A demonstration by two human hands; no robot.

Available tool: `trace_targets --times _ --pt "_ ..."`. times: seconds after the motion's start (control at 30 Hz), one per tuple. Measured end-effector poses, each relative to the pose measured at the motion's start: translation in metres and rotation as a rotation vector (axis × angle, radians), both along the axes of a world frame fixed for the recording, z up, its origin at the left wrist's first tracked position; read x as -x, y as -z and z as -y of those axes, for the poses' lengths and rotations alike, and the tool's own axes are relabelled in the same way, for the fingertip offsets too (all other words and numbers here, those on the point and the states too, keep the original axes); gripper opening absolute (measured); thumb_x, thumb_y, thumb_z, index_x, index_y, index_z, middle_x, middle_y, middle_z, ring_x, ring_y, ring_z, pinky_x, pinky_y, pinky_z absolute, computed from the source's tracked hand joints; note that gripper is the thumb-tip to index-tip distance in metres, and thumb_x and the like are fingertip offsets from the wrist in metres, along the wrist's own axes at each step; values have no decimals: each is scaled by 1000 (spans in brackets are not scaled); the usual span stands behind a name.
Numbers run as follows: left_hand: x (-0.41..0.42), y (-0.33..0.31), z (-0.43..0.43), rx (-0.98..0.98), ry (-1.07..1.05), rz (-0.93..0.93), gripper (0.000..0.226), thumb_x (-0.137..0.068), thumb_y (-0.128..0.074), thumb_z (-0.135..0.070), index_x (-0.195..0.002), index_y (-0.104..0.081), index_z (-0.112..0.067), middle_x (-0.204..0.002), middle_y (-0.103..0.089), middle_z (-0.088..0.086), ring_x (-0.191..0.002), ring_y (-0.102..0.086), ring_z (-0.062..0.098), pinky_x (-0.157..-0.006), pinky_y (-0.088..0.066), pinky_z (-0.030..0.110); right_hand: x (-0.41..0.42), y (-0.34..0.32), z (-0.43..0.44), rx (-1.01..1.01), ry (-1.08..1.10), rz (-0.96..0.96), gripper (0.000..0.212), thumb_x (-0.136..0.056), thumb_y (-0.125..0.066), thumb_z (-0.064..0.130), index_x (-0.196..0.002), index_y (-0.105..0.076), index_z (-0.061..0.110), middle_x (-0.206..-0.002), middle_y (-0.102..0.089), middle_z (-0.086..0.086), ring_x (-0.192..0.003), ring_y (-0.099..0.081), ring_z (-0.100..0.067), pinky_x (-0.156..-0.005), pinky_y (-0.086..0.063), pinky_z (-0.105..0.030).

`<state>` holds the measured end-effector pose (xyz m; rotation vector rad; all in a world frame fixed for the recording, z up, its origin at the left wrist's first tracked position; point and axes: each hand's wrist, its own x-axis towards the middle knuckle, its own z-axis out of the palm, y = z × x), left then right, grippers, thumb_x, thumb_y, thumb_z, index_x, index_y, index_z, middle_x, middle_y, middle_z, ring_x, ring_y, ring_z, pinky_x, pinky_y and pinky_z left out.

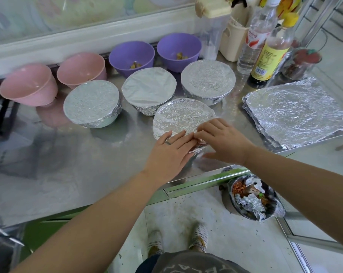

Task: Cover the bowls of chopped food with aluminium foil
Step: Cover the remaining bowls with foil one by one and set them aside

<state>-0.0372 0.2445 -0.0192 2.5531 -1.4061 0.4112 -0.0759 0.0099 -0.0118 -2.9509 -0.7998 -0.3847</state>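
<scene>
We press both hands on the near rim of the foil-topped front bowl (183,117), which sits on the steel counter (87,154) before three covered bowls (91,102). The left hand (170,148) and right hand (221,140) lie with fingers nearly straight, gripping nothing, smoothing the cover so it hugs the rim. Spare foil sheets (296,113) wait at right, and two purple bowls (131,54) are uncovered.

Nearest bowl (183,117) foil-topped; three covered bowls (149,89) behind; foil sheets (296,113) right.

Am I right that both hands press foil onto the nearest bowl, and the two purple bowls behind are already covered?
No: the head view shows both purple bowls uncovered; the left hand and right hand do press foil onto the nearest bowl.
</scene>
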Motion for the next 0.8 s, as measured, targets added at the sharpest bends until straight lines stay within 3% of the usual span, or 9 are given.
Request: trace_targets --times 0.13,0.2,0.3,0.43,0.63,0.7,0.8 --pt "1 -15 -16 224 6 -242 42 -102 -44 -35 -135 -60 -14 -144 -55 0 -133 -50 16 -120 -27 45 6 -18 -15 -117 23 -1 65 -84 -65 60 -132 -56 16 -128 -58 -6 -117 -53 -29 -110 -38 -45" --pt "-11 -19 -36 324 -96 -308 38 -100 -45 -26 -133 -59 -13 -143 -54 1 -131 -50 20 -116 -32 49 3 -21 -35 -149 30 4 62 -88 -57 58 -134 -58 16 -129 -59 -5 -118 -52 -27 -112 -35 -45" --pt "-26 -15 -58 254 -144 -359 44 -94 -45 -25 -133 -60 -12 -148 -49 3 -135 -47 27 -112 -38 48 -7 -13 -64 -144 52 -22 60 -92 -51 54 -138 -59 16 -134 -60 -5 -125 -52 -27 -117 -32 -47" --pt "-36 -8 -65 150 -85 -360 41 -95 -44 -29 -126 -67 -15 -146 -54 1 -137 -47 28 -111 -41 44 -12 -1 -78 -133 47 0 57 -94 -45 48 -132 -66 11 -128 -68 -5 -121 -62 -28 -114 -41 -52" --pt "-28 -11 -54 248 -117 -239 22 -89 -67 -26 -107 -70 -15 -117 -60 2 -107 -57 26 -89 -48 34 -6 11 -62 -144 3 41 43 -101 -48 38 -127 -70 12 -132 -68 -4 -123 -63 -26 -112 -43 -49" --pt "-18 -11 -46 322 -215 -366 27 -86 -74 -22 -108 -61 -14 -116 -53 2 -105 -54 17 -89 -47 30 -4 9 -60 -150 14 27 42 -101 -48 37 -127 -71 12 -133 -68 -4 -124 -63 -26 -112 -43 -49" --pt "0 -12 -33 624 -453 -723 37 -85 -78 -23 -109 -50 -17 -114 -52 -1 -95 -59 1 -83 -50 18 -4 7 -64 -186 48 22 41 -100 -50 34 -125 -72 11 -130 -69 -5 -121 -64 -28 -108 -48 -49"
